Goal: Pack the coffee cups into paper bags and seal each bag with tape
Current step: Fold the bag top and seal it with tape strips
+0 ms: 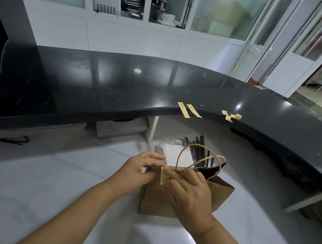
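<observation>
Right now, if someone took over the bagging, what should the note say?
Left hand pinches the bag's top edge. Right hand presses a tape strip onto that edge.
Bag stands on the white counter; its right side gapes, handles up. Contents hidden.
Two spare strips hang on the black ledge, crumpled tape beside them.
Left: press the strip down, close the rest.

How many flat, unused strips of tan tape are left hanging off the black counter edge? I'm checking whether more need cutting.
2: one flat tan tape strip and a second just right of it on the black counter edge. Crumpled tape pieces lie farther right.
</observation>
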{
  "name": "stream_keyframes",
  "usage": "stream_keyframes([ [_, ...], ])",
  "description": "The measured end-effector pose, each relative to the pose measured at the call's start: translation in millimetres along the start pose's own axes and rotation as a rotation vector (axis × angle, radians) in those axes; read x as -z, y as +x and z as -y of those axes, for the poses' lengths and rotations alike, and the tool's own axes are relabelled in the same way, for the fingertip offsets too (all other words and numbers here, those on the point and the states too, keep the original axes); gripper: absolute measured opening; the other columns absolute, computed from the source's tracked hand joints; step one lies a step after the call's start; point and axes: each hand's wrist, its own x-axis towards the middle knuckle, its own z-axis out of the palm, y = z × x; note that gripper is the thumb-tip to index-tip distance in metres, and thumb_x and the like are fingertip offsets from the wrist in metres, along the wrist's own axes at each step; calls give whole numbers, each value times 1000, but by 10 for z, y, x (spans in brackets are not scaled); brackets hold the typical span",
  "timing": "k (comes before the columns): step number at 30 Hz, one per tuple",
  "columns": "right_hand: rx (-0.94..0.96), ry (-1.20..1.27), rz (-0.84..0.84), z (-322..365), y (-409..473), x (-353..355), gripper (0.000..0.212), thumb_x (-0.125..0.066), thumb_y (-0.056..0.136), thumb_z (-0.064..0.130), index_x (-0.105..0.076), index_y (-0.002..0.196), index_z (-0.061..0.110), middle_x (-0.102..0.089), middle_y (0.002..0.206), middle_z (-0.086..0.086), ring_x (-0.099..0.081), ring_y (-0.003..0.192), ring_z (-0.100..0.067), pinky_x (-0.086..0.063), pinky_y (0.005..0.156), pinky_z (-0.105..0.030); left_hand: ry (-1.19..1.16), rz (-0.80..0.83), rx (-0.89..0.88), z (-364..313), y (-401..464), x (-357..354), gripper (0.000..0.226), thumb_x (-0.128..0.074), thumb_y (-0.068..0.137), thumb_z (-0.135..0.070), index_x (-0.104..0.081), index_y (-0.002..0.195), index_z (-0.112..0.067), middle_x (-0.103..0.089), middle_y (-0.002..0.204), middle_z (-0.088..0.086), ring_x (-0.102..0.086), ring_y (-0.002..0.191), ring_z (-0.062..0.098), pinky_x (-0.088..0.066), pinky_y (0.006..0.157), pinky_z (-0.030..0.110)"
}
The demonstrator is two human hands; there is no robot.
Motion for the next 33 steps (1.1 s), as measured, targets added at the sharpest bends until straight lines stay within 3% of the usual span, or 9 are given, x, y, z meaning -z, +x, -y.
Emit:
stream_keyframes([
  [6,38,-31,11,-15,-8,3,23,-63,91,18,-67,69,13,-73,105,3,-51,78,-17,-44,63,-33,70,67,-56,-12,22,33,47,-56,83,10,-69,112,-25,-55,124,-20,-46,117,-11,-37,94,5],
  [14,57,-25,-1,19,-35,-2,18,-68,88,15,-69,71,12,-73,103,0,-51,74,-19,-44,60,-32,64,73,-38,-38,28,29,47,-55,81,13,-71,105,-24,-60,114,-19,-51,110,-12,-38,89,4],
  [17,73,-18,-4,15,-44,-19,16,-69,87,16,-70,72,11,-73,102,-1,-53,75,-18,-44,61,-30,94,80,-25,-44,37,36,42,-57,82,9,-71,107,-22,-63,109,-16,-53,107,-10,-40,87,4],
  [20,81,-12,-13,-10,-50,-56,13,-69,87,16,-68,75,11,-73,103,0,-53,71,-19,-44,59,-31,140,76,-12,-23,50,55,42,-61,84,1,-69,102,-36,-61,103,-19,-52,103,-8,-41,86,5],
  [23,87,-20,-19,-42,-74,-96,8,-67,89,16,-62,83,13,-72,106,1,-47,71,-18,-42,60,-30,182,56,-1,-4,72,65,34,-65,82,-5,-71,102,-32,-57,105,-20,-47,104,-15,-36,87,0],
  [27,89,-15,-15,-75,-110,-140,4,-66,90,16,-63,90,13,-71,111,1,-50,70,-18,-45,58,-31,136,82,53,-33,74,69,30,-64,84,-11,-71,99,-36,-66,101,-15,-57,96,-6,-47,81,8],
  [31,125,-47,13,-101,-193,-175,11,-63,91,17,-71,98,13,-68,119,0,-48,76,-15,-39,62,-27,126,97,113,-53,59,73,25,-64,87,-19,-70,99,-40,-67,99,-20,-60,96,-3,-48,76,6],
  [33,134,-62,36,-95,-237,-186,14,-57,95,19,-65,105,14,-65,124,0,-52,75,-15,-41,62,-26,94,93,133,-60,55,66,23,-64,87,-17,-71,99,-35,-68,96,-22,-60,93,-7,-46,72,4],
])
